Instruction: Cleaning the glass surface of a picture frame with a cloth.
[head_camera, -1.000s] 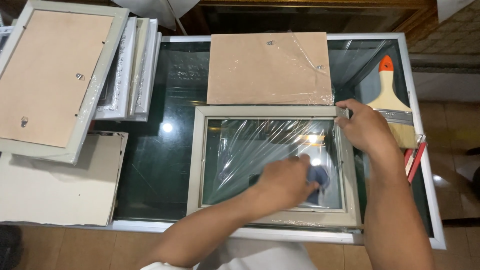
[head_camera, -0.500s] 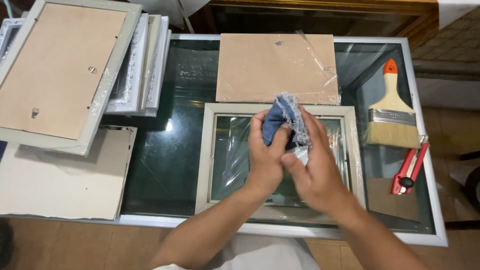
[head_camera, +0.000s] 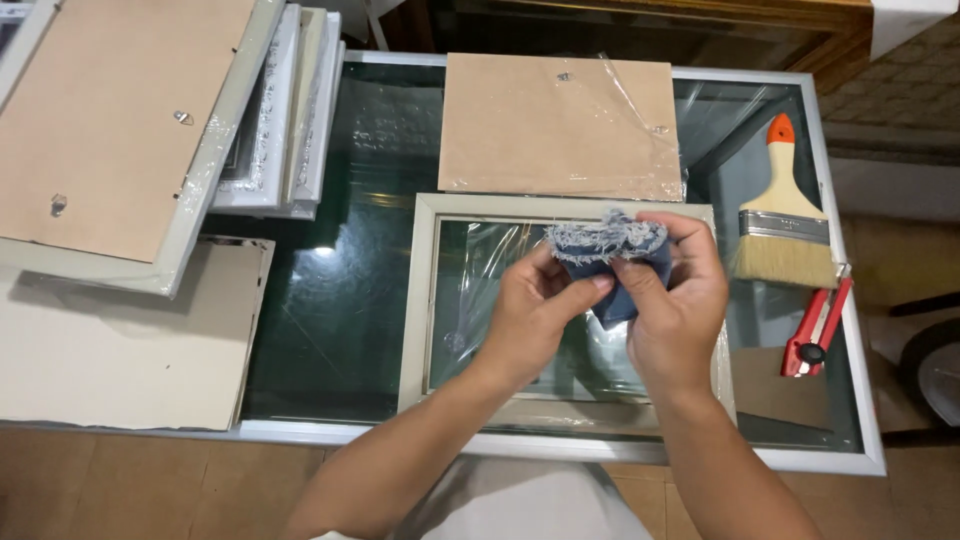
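Frayed blue denim cloth scrap (head_camera: 608, 252): held above centre of frame, pinched betw. both hands. Left hand (head_camera: 535, 312): grip pressed on cloth's lower left edge, thumb on top. Right hand (head_camera: 678, 300): grip closed round cloth's right side.
Pale grey rect. picture frame w/ glass (head_camera: 425, 290): flat on glass-topped counter (head_camera: 330, 300), under hands.
Brown backing board (head_camera: 560, 125): just behind frame.
Wide bristle paintbrush, orange-tipped handle (head_camera: 785, 215): right of frame.
Red utility knife (head_camera: 815, 328): near brush, counter's right edge.
Stacked frames (head_camera: 130, 130): far left.
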